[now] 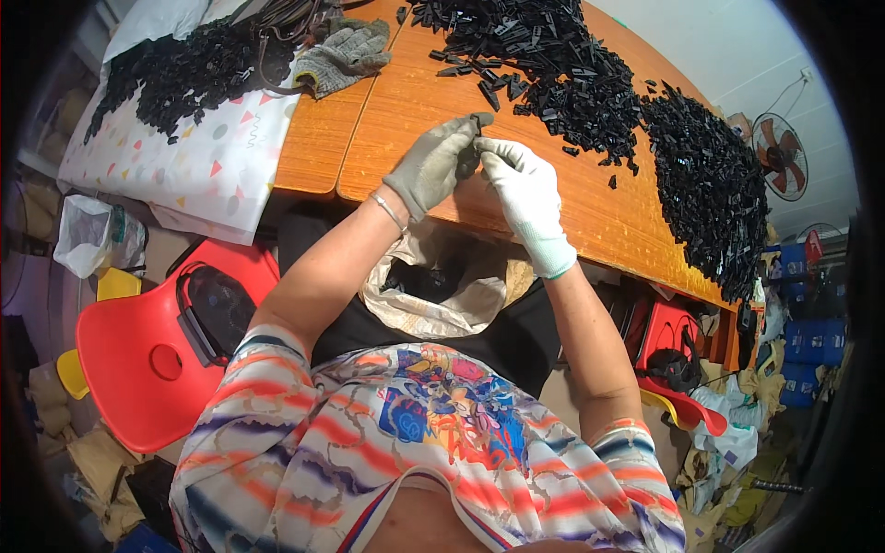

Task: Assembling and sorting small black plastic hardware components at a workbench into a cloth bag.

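Observation:
My left hand (431, 166), in a worn grey glove, is closed around a small black plastic part (467, 162) above the table's near edge. Beside it my right hand (524, 189), in a white glove with a pale green cuff, pinches at the same part from the right. The gloves hide much of the part, so its exact kind does not show. Below both hands, between my knees, an opened whitish woven sack (426, 323) has dark pieces inside.
Heaps of black plastic parts (710, 184) cover the right and far side of the wooden table (406, 101). At the left lie another dark heap (198, 78) and a grey knitted glove (343, 60). Red chairs (120, 359) flank me; a fan (780, 155) stands at the right.

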The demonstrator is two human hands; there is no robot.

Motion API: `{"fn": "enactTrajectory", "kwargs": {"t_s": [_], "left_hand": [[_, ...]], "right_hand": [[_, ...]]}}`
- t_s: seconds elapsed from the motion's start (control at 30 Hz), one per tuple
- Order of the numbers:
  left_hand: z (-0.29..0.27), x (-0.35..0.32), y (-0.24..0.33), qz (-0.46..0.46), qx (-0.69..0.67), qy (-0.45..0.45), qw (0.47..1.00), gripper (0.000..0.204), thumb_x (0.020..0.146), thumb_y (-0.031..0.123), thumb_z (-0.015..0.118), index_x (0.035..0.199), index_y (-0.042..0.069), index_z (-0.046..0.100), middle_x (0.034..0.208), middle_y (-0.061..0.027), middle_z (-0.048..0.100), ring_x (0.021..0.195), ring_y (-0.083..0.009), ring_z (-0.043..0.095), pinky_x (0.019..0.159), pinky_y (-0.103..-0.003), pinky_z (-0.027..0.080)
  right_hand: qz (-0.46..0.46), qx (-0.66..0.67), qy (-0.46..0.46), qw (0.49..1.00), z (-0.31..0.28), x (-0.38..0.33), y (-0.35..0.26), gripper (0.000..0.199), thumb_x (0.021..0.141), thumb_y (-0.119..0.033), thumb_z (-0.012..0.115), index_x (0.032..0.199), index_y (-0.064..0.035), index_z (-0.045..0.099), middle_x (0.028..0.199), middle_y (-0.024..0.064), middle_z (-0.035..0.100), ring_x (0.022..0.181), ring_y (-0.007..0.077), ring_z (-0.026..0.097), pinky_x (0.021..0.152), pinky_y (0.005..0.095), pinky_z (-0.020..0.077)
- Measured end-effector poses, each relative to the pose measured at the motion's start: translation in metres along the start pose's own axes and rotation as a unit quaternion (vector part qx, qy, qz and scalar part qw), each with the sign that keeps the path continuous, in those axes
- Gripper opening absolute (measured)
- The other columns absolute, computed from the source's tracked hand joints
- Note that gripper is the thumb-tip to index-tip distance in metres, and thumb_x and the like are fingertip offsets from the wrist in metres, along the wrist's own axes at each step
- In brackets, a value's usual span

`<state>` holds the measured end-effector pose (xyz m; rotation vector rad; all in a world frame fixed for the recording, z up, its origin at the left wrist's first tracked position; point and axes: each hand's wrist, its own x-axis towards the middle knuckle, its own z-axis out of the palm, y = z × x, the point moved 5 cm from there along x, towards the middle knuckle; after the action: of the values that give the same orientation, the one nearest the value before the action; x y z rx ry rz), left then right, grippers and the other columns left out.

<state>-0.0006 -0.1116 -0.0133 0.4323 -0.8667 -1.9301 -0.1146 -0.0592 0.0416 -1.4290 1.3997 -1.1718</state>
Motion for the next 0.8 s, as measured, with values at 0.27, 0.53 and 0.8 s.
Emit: {"fn": "enactTrajectory", "kwargs": {"t_s": [0.27, 0.53, 0.8], "left_hand": [[0.018, -0.008, 0.006, 0.036, -0.030, -0.035, 0.998, 0.027, 0.102, 0.020, 0.042, 0.118, 0.001, 0.053, 0.098, -0.0036, 0.060, 0.090, -0.0110, 0.060, 0.080, -0.023, 0.051], [0.017, -0.015, 0.004, 0.014, 0.091, 0.036, 0.995, 0.025, 0.101, 0.026, 0.042, 0.111, 0.006, 0.052, 0.076, 0.0013, 0.048, 0.057, -0.0044, 0.037, 0.050, -0.017, 0.031], [0.028, -0.020, 0.014, 0.043, 0.170, 0.071, 0.982, 0.019, 0.101, 0.024, 0.043, 0.104, 0.007, 0.052, 0.071, 0.0038, 0.047, 0.054, -0.0028, 0.033, 0.047, -0.017, 0.027]], "right_hand": [[0.029, 0.033, 0.049, 0.998, -0.016, 0.008, -0.012, 0.021, 0.088, -0.011, 0.063, 0.105, 0.0012, 0.068, 0.093, 0.0045, 0.070, 0.081, 0.0069, 0.060, 0.073, 0.0211, 0.0486], [0.002, 0.022, 0.076, 0.997, -0.014, 0.020, -0.024, 0.021, 0.089, -0.008, 0.062, 0.107, 0.0022, 0.066, 0.092, 0.0058, 0.069, 0.079, 0.0078, 0.062, 0.069, 0.0214, 0.0479], [-0.010, 0.034, 0.069, 0.997, -0.009, 0.020, -0.025, 0.022, 0.090, -0.007, 0.061, 0.109, 0.0040, 0.064, 0.098, 0.0100, 0.069, 0.087, 0.0137, 0.067, 0.075, 0.0230, 0.0507]]}}
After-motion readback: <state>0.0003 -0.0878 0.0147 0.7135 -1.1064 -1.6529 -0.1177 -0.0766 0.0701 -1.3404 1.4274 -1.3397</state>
